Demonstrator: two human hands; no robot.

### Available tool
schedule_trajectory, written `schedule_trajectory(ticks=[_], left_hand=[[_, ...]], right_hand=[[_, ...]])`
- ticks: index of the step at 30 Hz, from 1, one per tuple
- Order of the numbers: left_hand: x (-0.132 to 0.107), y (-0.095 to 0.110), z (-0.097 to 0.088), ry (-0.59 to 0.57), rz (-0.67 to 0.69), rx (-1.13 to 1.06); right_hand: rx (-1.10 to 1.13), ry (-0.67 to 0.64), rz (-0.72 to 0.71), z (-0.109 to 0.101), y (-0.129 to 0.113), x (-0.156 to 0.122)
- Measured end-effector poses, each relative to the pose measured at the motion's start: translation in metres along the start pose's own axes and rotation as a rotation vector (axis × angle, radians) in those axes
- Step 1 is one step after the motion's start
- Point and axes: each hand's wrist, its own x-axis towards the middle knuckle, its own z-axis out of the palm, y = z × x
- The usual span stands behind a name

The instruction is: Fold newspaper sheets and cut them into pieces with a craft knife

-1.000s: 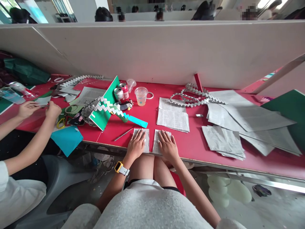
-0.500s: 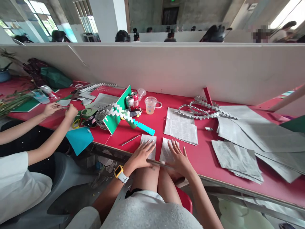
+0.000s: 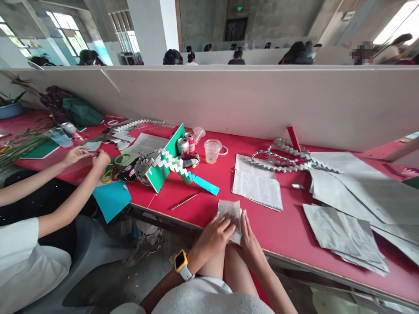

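Observation:
At the table's front edge lie small rectangular newspaper pieces [image 3: 229, 206], gathered into one pile. Across the pile rests my left hand [image 3: 218, 233], its slightly curved fingers over the paper; a yellow-cased watch [image 3: 180, 261] is on that wrist. Along the pile's right side stands my right hand [image 3: 250, 242], fingers stretched out and touching or very near the paper edge. A thin pen-like stick [image 3: 185, 201] lies to the left of the pile. Beyond it, a zigzag woven paper strip [image 3: 170, 160] ends in a blue paper piece [image 3: 206, 185].
A folded newspaper stack [image 3: 257, 185], larger sheets [image 3: 360, 174] and cut sheets [image 3: 347, 235] lie rightward. Behind are a plastic cup [image 3: 212, 152], cans [image 3: 190, 141], a green board [image 3: 159, 174] and woven strips [image 3: 281, 163]. A co-worker's hands [image 3: 88, 157] are at left.
The two separate piles of paper pieces are now together in one. My left hand has moved right with its pile, and my right hand has turned edge-on beside it.

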Motion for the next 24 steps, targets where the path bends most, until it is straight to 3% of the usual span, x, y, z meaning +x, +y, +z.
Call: schedule_trajectory(ticks=[3, 6, 10, 16, 20, 24], left_hand=[[0.0, 0.006, 0.011, -0.092, -0.01, -0.001], [-0.005, 0.005, 0.013, -0.101, 0.013, -0.015], [-0.009, 0.006, 0.01, -0.029, -0.009, -0.025], [-0.015, 0.007, 0.004, 0.159, -0.037, -0.226], [-0.009, 0.008, -0.011, 0.319, -0.082, -0.494], [-0.001, 0.007, -0.018, 0.443, -0.19, -0.662]], right_hand=[[0.149, 0.082, 0.099, 0.004, 0.009, -0.008], [0.171, 0.06, 0.016, 0.005, 0.02, -0.018], [0.115, 0.04, -0.151, -0.006, 0.028, -0.024], [0.166, 0.167, -0.123, -0.028, 0.026, -0.02], [0.426, 0.142, -0.006, -0.042, 0.022, -0.008], [0.601, 0.134, 0.247, -0.059, 0.02, 0.003]])
